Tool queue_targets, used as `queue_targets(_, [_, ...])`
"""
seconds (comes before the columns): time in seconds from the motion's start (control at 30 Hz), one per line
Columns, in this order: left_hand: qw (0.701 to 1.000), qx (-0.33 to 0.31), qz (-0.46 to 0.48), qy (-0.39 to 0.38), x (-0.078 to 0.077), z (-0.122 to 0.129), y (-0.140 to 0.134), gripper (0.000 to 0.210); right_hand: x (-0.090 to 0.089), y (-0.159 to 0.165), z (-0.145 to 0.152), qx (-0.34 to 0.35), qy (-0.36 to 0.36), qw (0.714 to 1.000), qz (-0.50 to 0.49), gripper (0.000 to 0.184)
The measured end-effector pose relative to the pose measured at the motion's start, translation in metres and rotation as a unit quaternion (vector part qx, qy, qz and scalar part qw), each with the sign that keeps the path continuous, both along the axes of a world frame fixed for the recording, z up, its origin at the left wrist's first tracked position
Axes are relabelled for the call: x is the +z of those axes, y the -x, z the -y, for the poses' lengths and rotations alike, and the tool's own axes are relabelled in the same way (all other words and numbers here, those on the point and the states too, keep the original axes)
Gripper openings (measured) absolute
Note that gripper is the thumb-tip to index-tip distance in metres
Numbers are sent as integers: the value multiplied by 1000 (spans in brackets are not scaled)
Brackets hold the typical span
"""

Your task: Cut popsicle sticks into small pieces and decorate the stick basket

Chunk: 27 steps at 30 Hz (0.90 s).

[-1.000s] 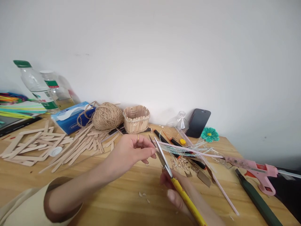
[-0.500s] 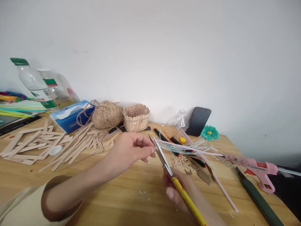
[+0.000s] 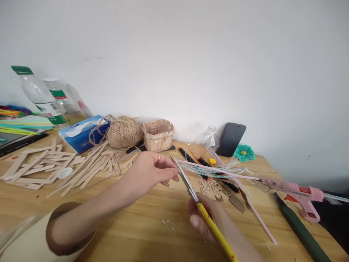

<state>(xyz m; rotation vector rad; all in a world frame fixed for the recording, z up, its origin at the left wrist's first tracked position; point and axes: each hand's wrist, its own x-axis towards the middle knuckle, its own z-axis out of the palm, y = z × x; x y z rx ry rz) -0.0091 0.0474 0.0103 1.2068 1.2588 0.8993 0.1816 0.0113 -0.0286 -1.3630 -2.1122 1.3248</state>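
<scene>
Yellow-handled scissors (image 3: 203, 213), grasped by the right hand (image 3: 218, 214) over the wooden tabletop (image 3: 133, 233), aim their blades just beside the left hand (image 3: 152, 171), whose grip I cannot tell, so a slip while closing could nick its fingertips (image 3: 173, 173).

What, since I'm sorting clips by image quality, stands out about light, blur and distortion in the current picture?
In the head view, the wall is brightest mid-frame and dims toward the right edge; in the head view, the green-capped bottle leans outward, probably wide-lens stretch; in the head view, the right hand looks slightly soft, while the scissors look fairly crisp.
</scene>
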Motion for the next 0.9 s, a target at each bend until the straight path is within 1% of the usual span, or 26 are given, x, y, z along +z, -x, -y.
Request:
queue_targets(0.17, [1000,11,24,-4,-1,1,-1,8,-2,-3,4,-15,-19,1000,-5,50])
queue_targets(0.4, [1000,8,27,-3,-2,2,-2,8,2,-2,4,-15,-26,1000,3,44])
queue_targets(0.53, [1000,6,23,-2,-4,1,-3,7,4,0,3,-10,-18,1000,-14,47])
queue_targets(0.7, [1000,7,15,-2,-5,1,-1,6,6,4,2,-25,-4,999,-23,53])
queue_targets(0.9, [1000,1,-2,-11,-6,1,-1,6,2,6,2,-30,11,999,-39,56])
